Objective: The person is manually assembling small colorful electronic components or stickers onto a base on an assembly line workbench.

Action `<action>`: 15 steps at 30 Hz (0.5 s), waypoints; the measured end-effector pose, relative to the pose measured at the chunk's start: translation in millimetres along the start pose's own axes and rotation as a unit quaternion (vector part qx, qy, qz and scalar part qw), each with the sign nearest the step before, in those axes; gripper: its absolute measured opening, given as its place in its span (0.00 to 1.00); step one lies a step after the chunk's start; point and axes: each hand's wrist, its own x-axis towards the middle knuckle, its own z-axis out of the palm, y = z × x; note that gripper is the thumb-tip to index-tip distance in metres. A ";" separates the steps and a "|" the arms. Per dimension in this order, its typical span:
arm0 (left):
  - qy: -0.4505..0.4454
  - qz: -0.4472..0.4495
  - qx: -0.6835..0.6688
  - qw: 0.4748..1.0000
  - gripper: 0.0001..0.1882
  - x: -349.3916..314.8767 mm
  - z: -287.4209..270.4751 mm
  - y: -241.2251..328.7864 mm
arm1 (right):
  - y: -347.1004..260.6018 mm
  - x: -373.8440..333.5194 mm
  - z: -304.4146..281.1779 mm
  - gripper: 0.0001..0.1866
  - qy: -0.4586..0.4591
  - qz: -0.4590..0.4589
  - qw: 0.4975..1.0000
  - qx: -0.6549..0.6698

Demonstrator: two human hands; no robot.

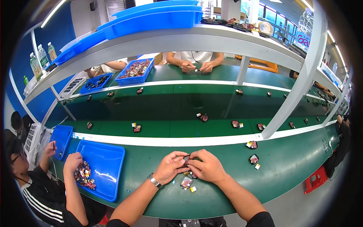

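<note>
Both hands meet at the green bench [223, 196] in front of me. Between the fingertips is a small dark-cased electronic module [186, 160] with a reddish inside, partly hidden by the fingers. My left hand [169, 169], with a metal watch on its wrist, grips it from the left. My right hand [207, 166] closes on it from the right, fingers bent. Just below them lies another module [185, 182] with a clear or pale case, and beside it a small yellow-and-white block [193, 189]. Part of a further piece shows under the right hand.
A blue tray [120, 166] of reddish parts stands to the left, where a co-worker's hand [72, 162] reaches in. Two modules [254, 159] lie to the right. Beyond a white rail [166, 141], a green conveyor carries several modules. A metal post [295, 87] supports the overhead shelf.
</note>
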 end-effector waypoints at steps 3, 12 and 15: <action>-0.002 0.007 0.005 1.000 0.15 0.4 3.1 -0.5 | 4.1 -1.4 1.6 0.13 -0.001 0.014 1.000 -0.015; 0.023 0.021 0.074 0.997 0.14 1.5 9.2 -4.4 | 1.7 2.3 -3.9 0.11 -0.033 0.003 0.998 -0.053; 0.026 0.024 0.086 0.996 0.14 1.2 11.8 -4.1 | 5.4 0.8 -6.7 0.09 -0.057 0.010 0.998 -0.012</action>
